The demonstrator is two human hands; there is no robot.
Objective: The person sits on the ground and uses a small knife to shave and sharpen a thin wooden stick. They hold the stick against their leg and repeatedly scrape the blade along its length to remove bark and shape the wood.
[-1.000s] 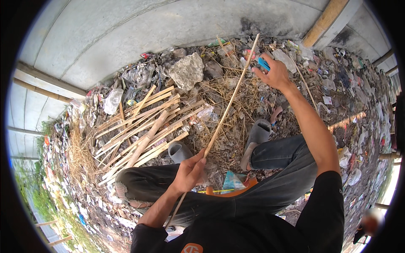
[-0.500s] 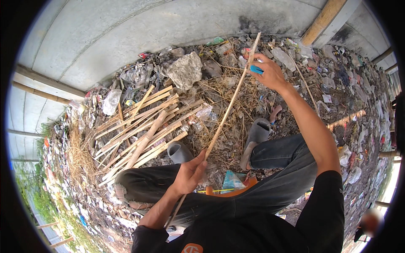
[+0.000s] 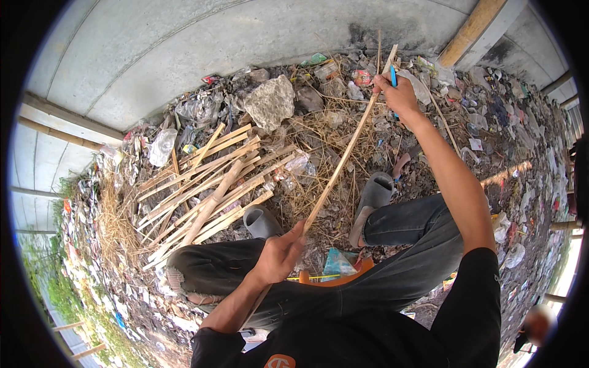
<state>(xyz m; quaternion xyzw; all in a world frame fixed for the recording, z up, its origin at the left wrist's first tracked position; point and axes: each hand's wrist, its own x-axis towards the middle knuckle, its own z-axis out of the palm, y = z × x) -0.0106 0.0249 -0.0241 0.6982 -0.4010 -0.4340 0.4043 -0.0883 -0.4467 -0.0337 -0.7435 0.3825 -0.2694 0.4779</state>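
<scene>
I sit with my knees apart above littered ground. My left hand (image 3: 281,253) grips the near end of a long thin bamboo strip (image 3: 341,161) that runs up and away to the right. My right hand (image 3: 397,93) reaches out at the strip's far end, fingers closed around a small blue-handled tool (image 3: 392,75) pressed against the strip. A pile of split bamboo pieces (image 3: 202,187) lies on the ground left of the strip.
A grey rock (image 3: 270,101) and plastic litter lie along a concrete wall (image 3: 202,43). My grey slippers (image 3: 372,197) rest on dry straw. An orange seat edge (image 3: 334,279) shows between my legs. A wooden post (image 3: 472,27) stands at the top right.
My right hand with the blue tool has slid farther along the strip toward its far tip. My left hand has kept its grip in place.
</scene>
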